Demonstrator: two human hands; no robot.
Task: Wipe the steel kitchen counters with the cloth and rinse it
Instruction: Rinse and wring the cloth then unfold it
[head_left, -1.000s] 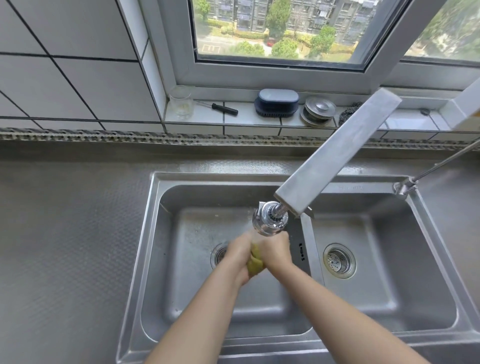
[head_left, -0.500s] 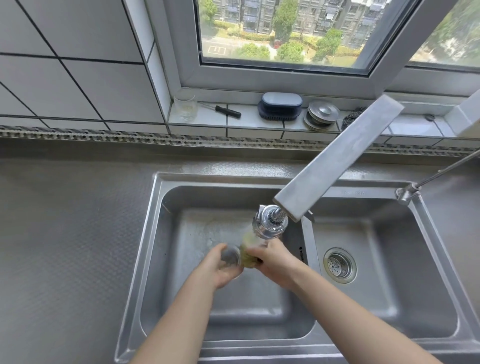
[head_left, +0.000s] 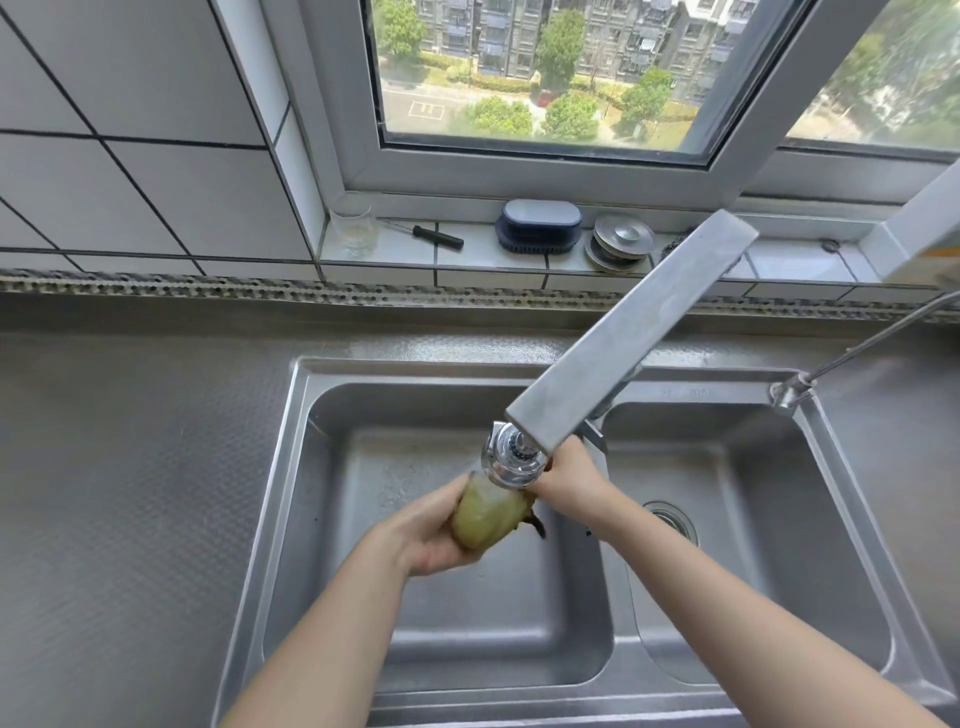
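A wet yellow-green cloth (head_left: 485, 514) is bunched into a ball over the left basin of the steel double sink (head_left: 291, 467). My left hand (head_left: 431, 535) cups and holds it from below, right under the faucet head (head_left: 511, 462). My right hand (head_left: 569, 475) is off the cloth and reaches up beside the faucet head, under the flat faucet arm (head_left: 623, 338); its fingers are partly hidden behind the head. The steel counter (head_left: 130, 467) spreads to the left of the sink.
On the window sill stand a glass (head_left: 356, 231), a screwdriver (head_left: 428, 235), a blue brush (head_left: 540, 226) and stacked drain lids (head_left: 621, 249). The right basin has a strainer (head_left: 670, 519). A thin side tap (head_left: 789, 392) rises at the sink's right rim.
Both hands were wringing the cloth together. Now my left hand alone holds it balled under the faucet, and my right hand has let go and moved up to the faucet head.
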